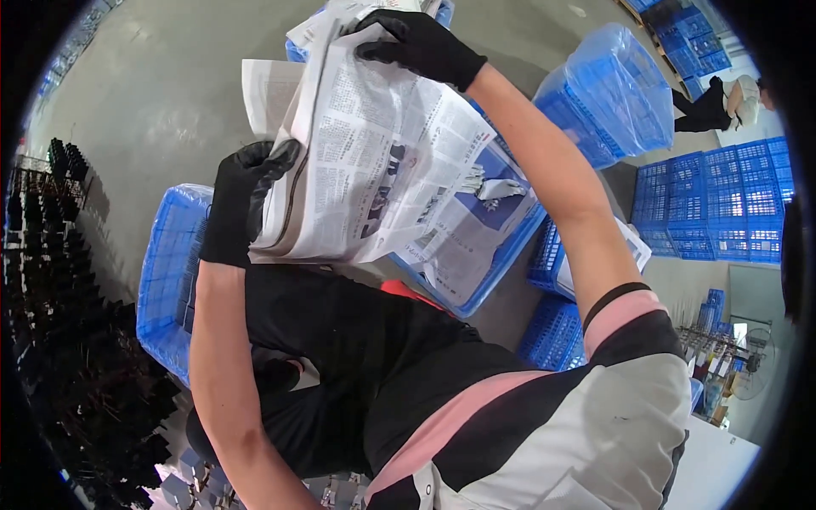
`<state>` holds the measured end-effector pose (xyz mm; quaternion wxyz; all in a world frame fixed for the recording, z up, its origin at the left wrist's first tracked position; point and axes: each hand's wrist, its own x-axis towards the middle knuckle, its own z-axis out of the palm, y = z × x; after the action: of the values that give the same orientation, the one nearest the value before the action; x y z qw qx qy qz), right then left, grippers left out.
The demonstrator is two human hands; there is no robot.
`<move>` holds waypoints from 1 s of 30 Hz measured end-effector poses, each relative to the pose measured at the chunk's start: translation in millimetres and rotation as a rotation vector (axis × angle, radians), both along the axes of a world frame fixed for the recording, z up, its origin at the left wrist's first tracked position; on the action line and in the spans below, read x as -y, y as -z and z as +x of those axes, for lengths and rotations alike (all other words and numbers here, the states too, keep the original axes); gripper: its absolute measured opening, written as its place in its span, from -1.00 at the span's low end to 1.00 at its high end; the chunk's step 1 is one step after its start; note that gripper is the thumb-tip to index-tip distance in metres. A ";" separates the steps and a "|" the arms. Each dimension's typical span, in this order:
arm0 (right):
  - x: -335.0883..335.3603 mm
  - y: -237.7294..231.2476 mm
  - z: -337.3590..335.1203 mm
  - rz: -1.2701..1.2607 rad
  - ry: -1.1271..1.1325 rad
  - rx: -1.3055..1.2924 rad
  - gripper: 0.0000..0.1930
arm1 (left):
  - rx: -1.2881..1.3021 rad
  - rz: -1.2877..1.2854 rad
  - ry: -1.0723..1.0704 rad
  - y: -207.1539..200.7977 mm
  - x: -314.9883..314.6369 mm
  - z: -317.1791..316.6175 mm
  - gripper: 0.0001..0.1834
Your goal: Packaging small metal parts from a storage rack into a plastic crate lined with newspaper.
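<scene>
Both my hands wear black gloves and hold up a sheaf of newspaper [340,161] in front of me. My left hand [251,191] pinches its lower left edge between thumb and fingers. At the top edge, my right hand [416,47] grips the paper, fingers closed over it. Below and to the right of the sheaf, a blue crate [467,308] has newspaper [459,246] spread inside it, with a pale glove [501,189] showing on top, possibly a printed picture; I cannot tell which. The held sheets hide part of the crate.
At my left stands a plastic-lined blue basket [166,272], beside densely racked black parts [76,340]. Another lined blue basket [603,93] is at the far right, near stacked blue crates [714,200]. A person [735,102] is bending in the right background. A fan [752,357] stands at right.
</scene>
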<state>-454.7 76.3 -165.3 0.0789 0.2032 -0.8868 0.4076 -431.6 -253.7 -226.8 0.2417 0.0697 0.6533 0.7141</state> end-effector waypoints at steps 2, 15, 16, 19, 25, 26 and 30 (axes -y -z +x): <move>-3.0 9.2 -6.2 -0.011 -0.028 -0.124 -0.50 | -0.072 -0.110 -0.015 0.9 2.0 0.7 -0.72; 8.7 4.4 16.8 -0.051 0.172 -0.502 -0.78 | -0.097 -0.088 -0.216 6.9 11.7 3.9 -0.59; 6.6 1.2 18.2 -0.047 0.173 -0.507 -0.78 | -0.132 -0.126 -0.182 17.6 20.4 -3.4 -0.57; 1.0 -1.0 18.8 0.050 0.179 -0.615 -0.79 | -0.198 -0.208 -0.117 23.7 31.2 -9.6 -0.55; -13.1 -12.5 32.8 -0.062 0.421 -0.285 -0.72 | -0.114 -0.348 -0.210 7.4 30.6 0.0 -0.55; -21.8 -11.0 32.4 0.015 0.426 -0.452 -0.68 | -0.139 -0.347 -0.220 12.2 34.4 -2.7 -0.56; -12.2 -36.0 42.0 -0.147 0.536 -0.274 -0.48 | -0.787 -0.540 -0.075 53.1 78.4 -17.8 -0.61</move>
<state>-412.6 88.5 -129.4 0.3168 0.0089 -0.8581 0.4040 -449.4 -332.0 -280.0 -0.0405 0.2460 0.8595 0.4462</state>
